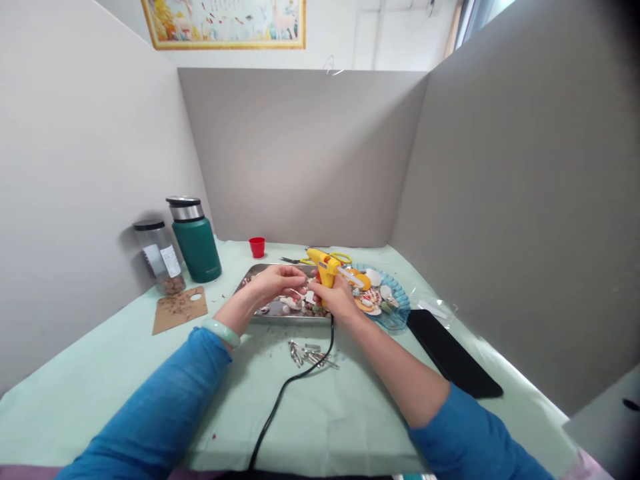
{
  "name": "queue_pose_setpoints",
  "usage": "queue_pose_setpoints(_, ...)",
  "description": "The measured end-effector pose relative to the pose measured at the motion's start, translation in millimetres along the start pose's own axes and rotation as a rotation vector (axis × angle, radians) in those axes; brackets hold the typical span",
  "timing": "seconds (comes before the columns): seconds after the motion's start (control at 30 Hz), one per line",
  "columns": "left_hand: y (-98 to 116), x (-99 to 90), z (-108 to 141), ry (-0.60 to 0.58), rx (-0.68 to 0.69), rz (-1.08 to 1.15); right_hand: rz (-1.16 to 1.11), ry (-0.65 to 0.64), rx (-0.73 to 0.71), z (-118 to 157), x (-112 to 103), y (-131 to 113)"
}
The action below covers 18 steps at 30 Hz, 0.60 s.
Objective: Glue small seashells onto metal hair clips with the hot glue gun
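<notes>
Gripping a yellow plastic glue gun (327, 267), right hand (336, 295) curled; left hand (281, 283) loosely pinched.

The person wears a blue top, seen here only as two long sleeves coming in from the bottom of the view. The left sleeve (160, 407) is plain medium blue, softly wrinkled along its length, and bunches into small folds where it ends a little short of the wrist. The right sleeve (475, 440) is the same plain blue and ends higher, partway up the forearm, with creases spreading from its edge. Around the left wrist sits a bangle (221, 331), a smooth, rounded, thick ring in pale milky green with a slight shine. The left hand (283, 283) and right hand (341, 299) are bare.
</notes>
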State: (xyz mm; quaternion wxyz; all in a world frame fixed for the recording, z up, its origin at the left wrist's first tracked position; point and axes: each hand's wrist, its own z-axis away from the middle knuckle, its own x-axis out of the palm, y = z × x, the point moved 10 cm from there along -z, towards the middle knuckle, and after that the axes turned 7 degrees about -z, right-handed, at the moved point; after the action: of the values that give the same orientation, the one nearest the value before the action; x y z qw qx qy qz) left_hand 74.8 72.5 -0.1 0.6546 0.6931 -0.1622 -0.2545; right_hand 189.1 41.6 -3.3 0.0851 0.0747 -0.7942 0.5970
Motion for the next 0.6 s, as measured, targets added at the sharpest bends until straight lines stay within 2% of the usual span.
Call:
queue_pose_setpoints(0.17, -8.3, -3.8, 3.3, 0.039, -0.038, -0.004, -0.013, -0.014, -0.013, -1.5, -0.2, 2.6)
queue_pose_setpoints(0.3, -9.5, -1.1, 4.0, 0.025, -0.049, 0.036, -0.035, -0.025, 0.001, -1.9, 0.4, 5.4)
queue_pose_setpoints(0.4, -10.1, -6.1, 3.3, 0.049, -0.045, 0.068, -0.022, 0.01, -0.002, -1.5, -2.8, 4.3)
queue_pose_setpoints(0.5, -10.2, -22.2, 2.3, 0.158, -0.026, 0.135, 0.008, 0.046, -0.027, -0.6, -6.2, 0.4)
queue_pose_setpoints(0.6, -11.1, -43.4, 3.8, 0.313, -0.01, 0.232, -0.005, 0.025, -0.03, 0.1, -4.4, -2.7)
